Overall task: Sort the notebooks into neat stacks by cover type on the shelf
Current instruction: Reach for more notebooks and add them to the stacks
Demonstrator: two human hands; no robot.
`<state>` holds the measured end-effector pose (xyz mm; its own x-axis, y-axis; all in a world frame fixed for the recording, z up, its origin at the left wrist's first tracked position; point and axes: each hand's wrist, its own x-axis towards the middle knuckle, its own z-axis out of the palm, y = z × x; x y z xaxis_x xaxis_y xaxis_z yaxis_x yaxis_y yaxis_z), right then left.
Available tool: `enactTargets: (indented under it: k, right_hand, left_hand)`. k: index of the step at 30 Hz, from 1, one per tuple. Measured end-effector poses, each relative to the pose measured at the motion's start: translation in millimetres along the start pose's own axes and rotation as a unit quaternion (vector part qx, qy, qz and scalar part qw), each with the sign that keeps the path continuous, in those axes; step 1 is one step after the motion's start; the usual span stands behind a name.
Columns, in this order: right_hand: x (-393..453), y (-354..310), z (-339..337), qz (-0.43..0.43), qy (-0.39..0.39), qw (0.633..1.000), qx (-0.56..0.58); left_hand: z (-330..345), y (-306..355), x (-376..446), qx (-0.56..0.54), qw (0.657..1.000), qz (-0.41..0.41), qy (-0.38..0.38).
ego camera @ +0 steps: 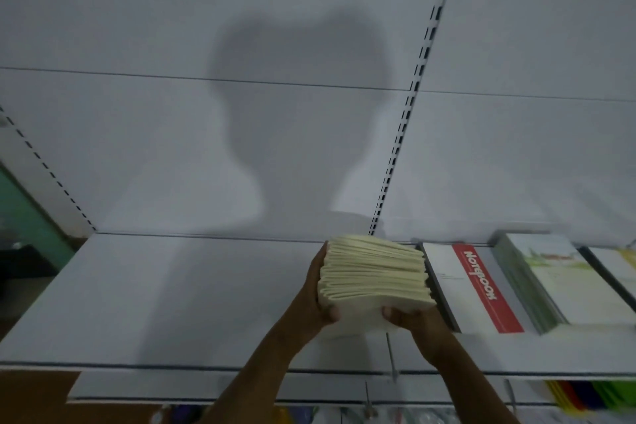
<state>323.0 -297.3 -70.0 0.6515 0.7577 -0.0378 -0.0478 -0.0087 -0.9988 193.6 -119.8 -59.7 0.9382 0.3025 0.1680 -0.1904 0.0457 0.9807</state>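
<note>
From the head view, both hands clasp a thick stack of cream notebooks [375, 274] on the white shelf [172, 303]. The left hand [315, 296] wraps the stack's left side with its thumb curled over the near bottom corner, and the right hand [413, 318] grips the near right corner from below, thumb on the lowest cover. The stack seems to rest on the shelf board, though the blur at its base leaves that uncertain. Its right edge sits just beside a white notebook with a red band [478, 286], lying flat; further right, touching it, is a taller stack with a green-and-white cover [550, 282], and another cover [619, 268] shows at the frame's right edge. Left of the cream stack the shelf board runs bare to its left end, and its front edge passes beneath both forearms. Behind, the white back panel [137, 148] carries a slotted upright [409, 107] rising from just behind the stack's far edge. Coloured items [585, 396] show on the level below.
</note>
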Motion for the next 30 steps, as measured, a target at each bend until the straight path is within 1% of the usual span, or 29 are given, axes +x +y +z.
enactTargets:
  k: [2,4,7,9,12,14,17,20,22,24,27,30]
  right_hand:
    - [4.2,0.0,2.0,-0.023,0.002,1.000,0.013]
    - [8.5,-4.3,5.9,-0.037,0.012,0.999,0.026]
    - [13.3,-11.4,9.5,-0.045,0.028,0.998,0.038]
    - [13.2,-5.9,8.5,-0.047,0.045,0.997,0.046]
    - [18.4,5.4,3.8,-0.023,0.110,0.986,0.123]
    - [23.9,4.9,8.3,0.000,0.130,0.982,0.139]
    - [31.3,-1.4,18.0,0.016,0.159,0.979,0.128]
    - [38.7,-5.3,17.5,0.005,0.173,0.981,0.091]
    - [39.2,-9.1,18.2,0.012,0.192,0.976,0.101]
    - [37.9,-11.2,19.9,0.013,0.223,0.968,0.111]
    - [35.0,-11.5,23.2,-0.003,0.238,0.964,0.115]
    - [34.4,-11.1,22.3,-0.014,0.248,0.963,0.103]
  left_hand:
    - [3.4,0.0,0.5,-0.029,0.999,0.010,0.040]
    - [7.8,-2.0,1.4,-0.098,0.991,-0.006,0.087]
    - [22.0,4.8,13.7,-0.180,0.961,-0.050,0.204]
    - [23.3,2.6,19.3,-0.209,0.944,-0.074,0.244]
    - [15.6,2.7,25.4,-0.288,0.924,-0.106,0.230]
    - [13.5,2.7,29.3,-0.308,0.917,-0.120,0.222]
    - [15.5,3.2,38.1,-0.303,0.918,-0.133,0.217]
    - [17.8,3.7,43.7,-0.274,0.926,-0.149,0.215]
    - [21.9,1.9,43.2,-0.282,0.919,-0.158,0.226]
    - [22.9,2.8,44.7,-0.300,0.910,-0.151,0.242]
    - [18.9,5.7,53.9,-0.280,0.916,-0.130,0.257]
    - [16.1,5.6,58.0,-0.271,0.916,-0.144,0.258]
